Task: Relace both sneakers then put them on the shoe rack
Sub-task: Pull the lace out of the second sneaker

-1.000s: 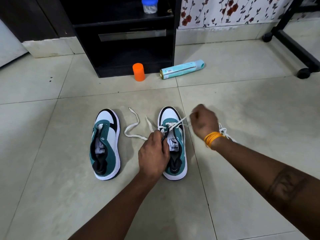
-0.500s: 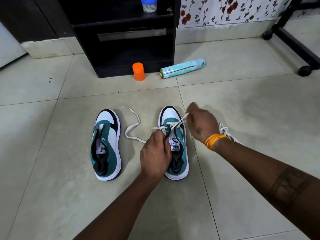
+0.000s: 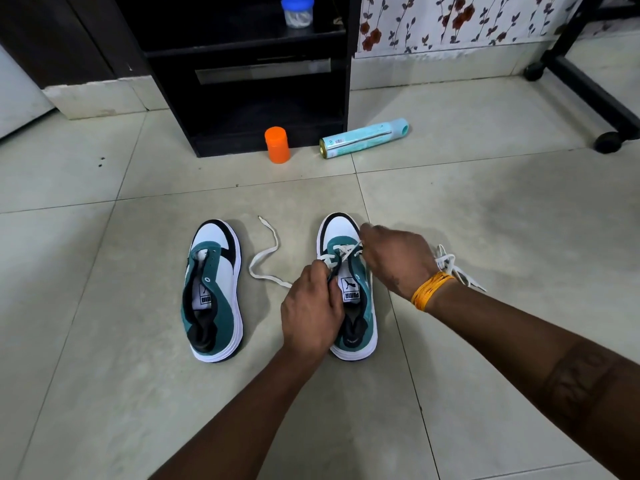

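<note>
Your right hand (image 3: 394,259) has dropped the lace (image 3: 341,252) back to the eyelets | left hand (image 3: 311,306) pinches the sneaker (image 3: 348,289) | both gripping | lacing barely started.

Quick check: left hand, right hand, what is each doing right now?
Left hand: closed, grip on the right sneaker at its eyelet edge.
Right hand: closed, pinching the white lace.

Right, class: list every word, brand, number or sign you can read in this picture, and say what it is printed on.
"PUMA", under a leaping-cat logo: tongue label of the right sneaker.
Tongue label of the left sneaker: a similar logo and word, too small and angled to read.
Print on the pale blue spray can lying on the floor: too blurred to read.
Orange container and blue-lidded jar: no readable text.
</note>
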A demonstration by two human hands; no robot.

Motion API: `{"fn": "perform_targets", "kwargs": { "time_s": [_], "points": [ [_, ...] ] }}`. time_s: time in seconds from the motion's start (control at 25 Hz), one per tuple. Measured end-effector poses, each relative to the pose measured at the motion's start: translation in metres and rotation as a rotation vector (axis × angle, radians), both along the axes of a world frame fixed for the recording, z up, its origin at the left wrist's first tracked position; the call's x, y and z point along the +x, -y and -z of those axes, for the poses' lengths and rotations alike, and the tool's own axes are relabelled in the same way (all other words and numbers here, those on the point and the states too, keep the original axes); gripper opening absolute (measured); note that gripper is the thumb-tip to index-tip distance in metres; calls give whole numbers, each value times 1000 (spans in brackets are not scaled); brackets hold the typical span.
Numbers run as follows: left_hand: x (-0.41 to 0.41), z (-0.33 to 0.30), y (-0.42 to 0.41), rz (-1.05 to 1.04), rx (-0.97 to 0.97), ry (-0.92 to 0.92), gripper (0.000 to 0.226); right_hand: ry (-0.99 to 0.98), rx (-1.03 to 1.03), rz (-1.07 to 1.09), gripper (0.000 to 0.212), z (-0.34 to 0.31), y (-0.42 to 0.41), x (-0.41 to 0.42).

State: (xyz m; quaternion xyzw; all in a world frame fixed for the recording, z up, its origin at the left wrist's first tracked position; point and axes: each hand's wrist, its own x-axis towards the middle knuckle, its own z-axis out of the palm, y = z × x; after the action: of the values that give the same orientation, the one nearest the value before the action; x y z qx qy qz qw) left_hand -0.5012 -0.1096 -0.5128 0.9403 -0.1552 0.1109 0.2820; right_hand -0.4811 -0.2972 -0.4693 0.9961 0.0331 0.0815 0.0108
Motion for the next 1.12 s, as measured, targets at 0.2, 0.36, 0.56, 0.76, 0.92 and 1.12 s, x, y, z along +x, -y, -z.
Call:
{"fn": "perform_targets", "kwargs": {
  "time_s": [0.2,0.36,0.56,0.76,0.92,1.12],
  "points": [
    [0,-1,-2,-1,3,2,22,-77,201,215,28,-6,16,1],
    [1,-2,-1,12,-7,-21,23,-65,-35,-247,29,-5,-4,-1],
    [1,1,-4,2,-12,-38,14,-17,191,351,19,6,22,6],
    [4,2,-8,63,-133,-24,16,56,511,418,37,8,31,-16],
    [17,-3,-25,169,-348,-67,31,74,656,268,39,10,-22,-55],
    [45,-28,-27,146,-315,65,33,33,530,205,42,21,-41,-60]
  ]
}}
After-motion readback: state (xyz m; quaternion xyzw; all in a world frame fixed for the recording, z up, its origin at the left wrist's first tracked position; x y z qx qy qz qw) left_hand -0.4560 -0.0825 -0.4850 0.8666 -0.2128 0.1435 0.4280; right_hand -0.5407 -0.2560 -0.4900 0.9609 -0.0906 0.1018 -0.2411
